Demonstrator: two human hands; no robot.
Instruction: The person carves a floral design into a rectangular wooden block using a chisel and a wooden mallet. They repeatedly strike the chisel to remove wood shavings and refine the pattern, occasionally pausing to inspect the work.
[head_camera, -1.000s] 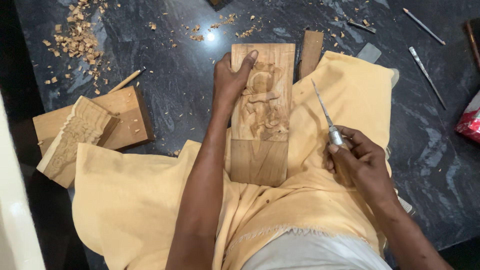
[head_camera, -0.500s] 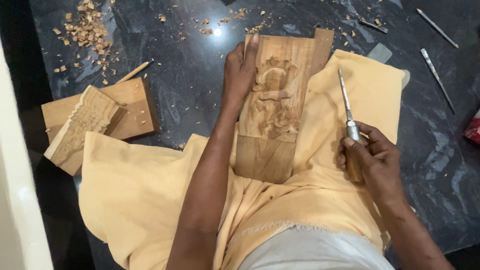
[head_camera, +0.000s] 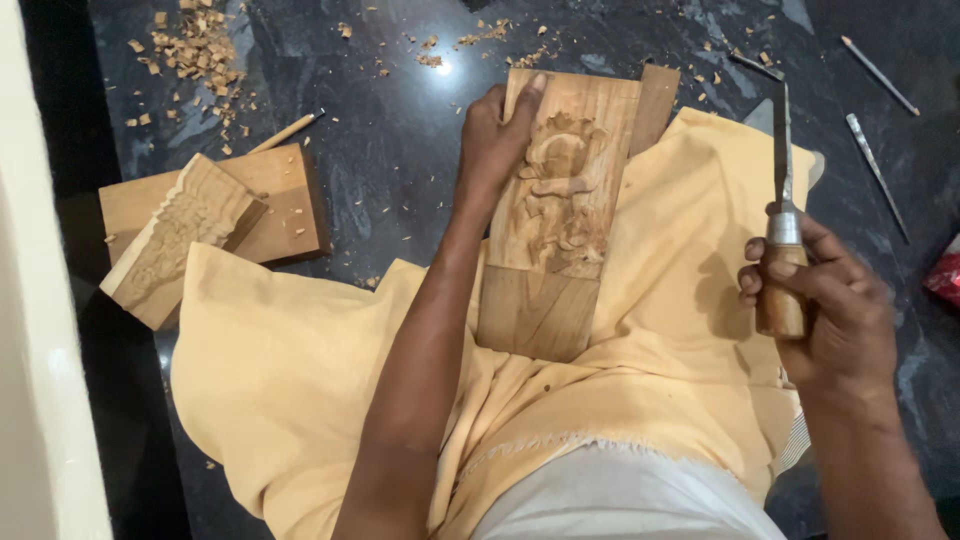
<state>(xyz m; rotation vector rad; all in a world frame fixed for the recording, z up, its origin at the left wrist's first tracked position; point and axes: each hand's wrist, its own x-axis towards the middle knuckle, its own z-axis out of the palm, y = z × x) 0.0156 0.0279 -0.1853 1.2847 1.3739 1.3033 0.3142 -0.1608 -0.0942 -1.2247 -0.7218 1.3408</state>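
Between the carved plank (head_camera: 560, 210) and the wooden blocks (head_camera: 210, 225) near the floor's left edge lies an open strip of dark floor (head_camera: 390, 170), dotted with wood chips (head_camera: 195, 50). Toward the right edge, loose metal tools (head_camera: 878, 175) lie across the way.

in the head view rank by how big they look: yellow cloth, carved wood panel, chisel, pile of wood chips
1. yellow cloth
2. carved wood panel
3. and 4. chisel in the right hand and pile of wood chips: too alike to rank.

Red package (head_camera: 945, 280), right edge
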